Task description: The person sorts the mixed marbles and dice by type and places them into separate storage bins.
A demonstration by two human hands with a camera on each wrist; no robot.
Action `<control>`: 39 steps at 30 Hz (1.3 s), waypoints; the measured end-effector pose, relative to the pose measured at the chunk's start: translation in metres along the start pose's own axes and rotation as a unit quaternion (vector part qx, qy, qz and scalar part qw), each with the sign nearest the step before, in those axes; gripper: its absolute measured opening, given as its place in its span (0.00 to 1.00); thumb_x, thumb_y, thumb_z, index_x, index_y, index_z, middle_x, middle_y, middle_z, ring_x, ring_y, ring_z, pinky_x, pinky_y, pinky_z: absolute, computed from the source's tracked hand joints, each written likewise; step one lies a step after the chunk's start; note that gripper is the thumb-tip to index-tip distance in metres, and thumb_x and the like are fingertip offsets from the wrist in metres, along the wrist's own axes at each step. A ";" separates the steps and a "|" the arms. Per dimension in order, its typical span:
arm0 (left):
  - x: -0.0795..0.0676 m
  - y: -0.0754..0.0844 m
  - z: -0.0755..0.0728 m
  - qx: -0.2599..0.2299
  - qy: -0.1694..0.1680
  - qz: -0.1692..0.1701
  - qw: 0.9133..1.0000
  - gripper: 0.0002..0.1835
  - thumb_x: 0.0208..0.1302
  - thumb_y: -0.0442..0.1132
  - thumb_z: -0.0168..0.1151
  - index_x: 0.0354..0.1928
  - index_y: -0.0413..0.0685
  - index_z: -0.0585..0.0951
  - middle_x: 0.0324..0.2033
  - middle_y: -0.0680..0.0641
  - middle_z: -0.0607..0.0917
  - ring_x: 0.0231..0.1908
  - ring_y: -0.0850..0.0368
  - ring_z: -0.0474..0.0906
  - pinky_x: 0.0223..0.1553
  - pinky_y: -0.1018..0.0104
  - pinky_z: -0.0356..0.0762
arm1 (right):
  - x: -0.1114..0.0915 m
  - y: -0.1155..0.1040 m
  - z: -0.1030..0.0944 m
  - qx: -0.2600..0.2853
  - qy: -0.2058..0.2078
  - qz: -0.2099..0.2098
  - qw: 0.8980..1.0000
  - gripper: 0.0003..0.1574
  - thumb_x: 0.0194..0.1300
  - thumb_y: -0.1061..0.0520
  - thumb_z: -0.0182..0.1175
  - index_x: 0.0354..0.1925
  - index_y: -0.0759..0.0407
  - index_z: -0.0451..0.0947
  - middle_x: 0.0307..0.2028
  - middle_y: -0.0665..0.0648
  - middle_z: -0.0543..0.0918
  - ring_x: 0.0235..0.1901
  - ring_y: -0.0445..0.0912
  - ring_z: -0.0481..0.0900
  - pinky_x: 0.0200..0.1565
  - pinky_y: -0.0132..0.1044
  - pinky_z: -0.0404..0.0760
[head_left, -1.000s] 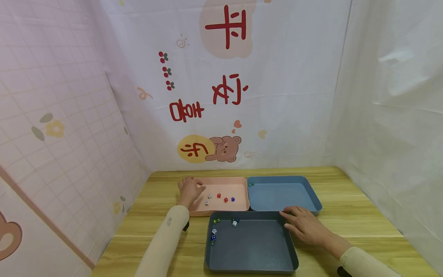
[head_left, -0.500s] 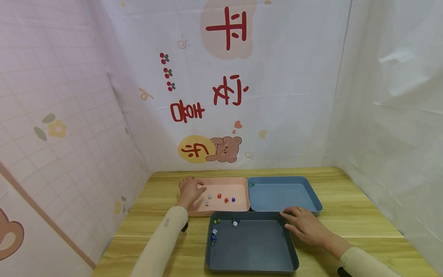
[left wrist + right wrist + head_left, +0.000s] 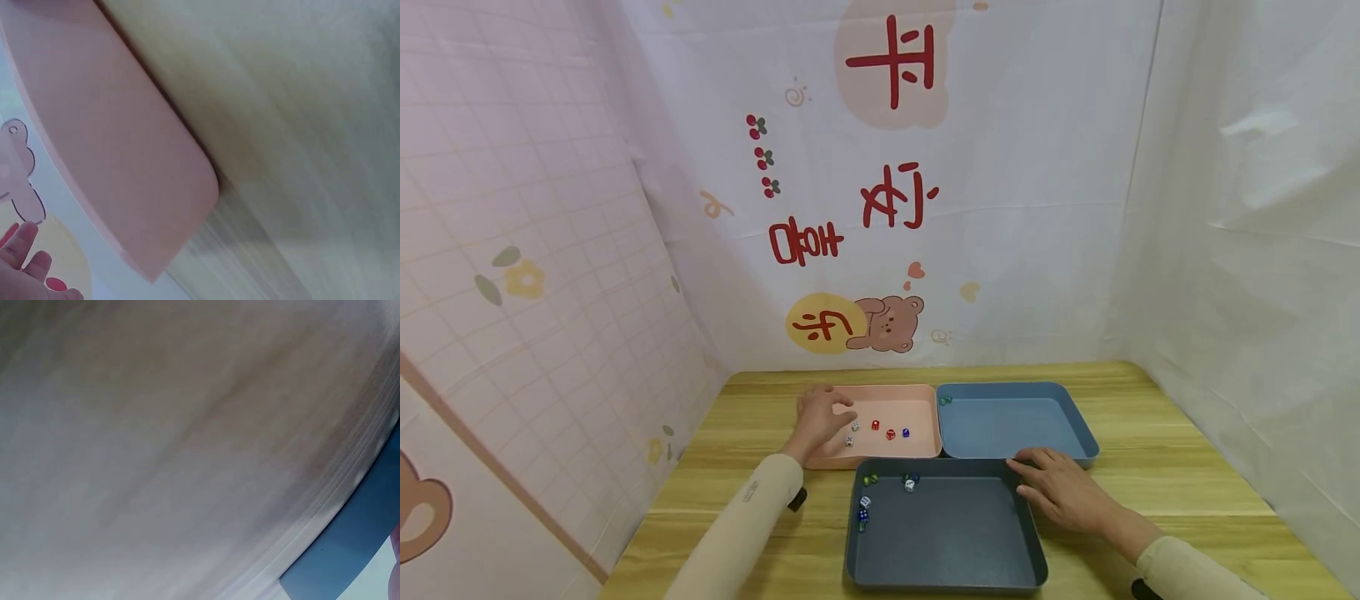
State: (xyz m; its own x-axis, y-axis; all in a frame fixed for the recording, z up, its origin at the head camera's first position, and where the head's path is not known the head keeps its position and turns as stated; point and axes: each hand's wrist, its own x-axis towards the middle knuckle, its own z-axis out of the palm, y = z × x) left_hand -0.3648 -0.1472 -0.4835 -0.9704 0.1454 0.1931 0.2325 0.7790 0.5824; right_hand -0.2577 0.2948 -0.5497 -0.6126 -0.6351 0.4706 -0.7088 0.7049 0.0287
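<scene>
My left hand (image 3: 822,418) hovers over the left end of the pink tray (image 3: 917,396), fingers loosely bent and apart, nothing visible between them. In the left wrist view, its fingers (image 3: 24,244) show at the lower left, beyond the tray's wall. Two white dice (image 3: 849,441), two red dice (image 3: 891,434) and a blue die (image 3: 906,432) lie in that tray. My right hand (image 3: 1063,492) is at the far right corner of the dark grey tray (image 3: 955,533), fingertips at its rim. Along that tray's left and far sides lie white dice (image 3: 910,485), a blue die (image 3: 862,516) and small green pieces (image 3: 870,480).
A blue tray (image 3: 1015,425) stands right of the pink one, with small green pieces (image 3: 946,400) in its far left corner. Both sit behind the dark tray on a wood-grain table (image 3: 1165,467). Printed white cloth (image 3: 1037,208) hangs behind and at both sides.
My left hand has shifted slightly right over the pink tray. The right hand has stayed at the dark tray's corner, and the dice lie as before.
</scene>
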 end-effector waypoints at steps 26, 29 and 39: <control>-0.032 0.030 0.008 -0.030 -0.068 0.092 0.993 0.08 0.61 0.45 0.71 0.40 0.52 0.89 0.65 0.35 0.70 0.67 0.35 0.57 0.66 0.33 0.48 | -0.001 -0.001 -0.002 0.008 -0.001 0.001 1.000 0.25 0.71 0.49 0.60 0.62 0.58 0.78 0.55 0.56 0.78 0.52 0.53 0.75 0.50 0.56 0.74; -0.036 0.033 0.011 -0.032 -0.079 0.099 0.991 0.10 0.61 0.45 0.72 0.41 0.51 0.89 0.65 0.35 0.70 0.68 0.35 0.56 0.67 0.34 0.48 | -0.001 -0.002 -0.002 0.006 -0.001 0.002 1.000 0.25 0.71 0.49 0.60 0.62 0.57 0.79 0.55 0.56 0.78 0.52 0.52 0.75 0.50 0.56 0.74; -0.047 0.042 0.025 -0.027 -0.106 0.164 0.980 0.11 0.59 0.44 0.73 0.41 0.48 0.89 0.63 0.37 0.73 0.69 0.34 0.56 0.67 0.34 0.47 | 0.000 -0.001 -0.002 0.001 -0.003 0.004 1.000 0.26 0.70 0.49 0.61 0.62 0.57 0.79 0.55 0.56 0.78 0.52 0.52 0.75 0.51 0.55 0.74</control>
State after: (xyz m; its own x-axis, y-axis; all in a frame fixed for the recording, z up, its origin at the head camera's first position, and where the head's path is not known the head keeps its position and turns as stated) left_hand -0.3109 -0.1064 -0.4883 -0.8339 0.5098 0.2117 0.5311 0.6365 0.5592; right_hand -0.2563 0.2949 -0.5486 -0.6207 -0.6313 0.4650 -0.7043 0.7096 0.0231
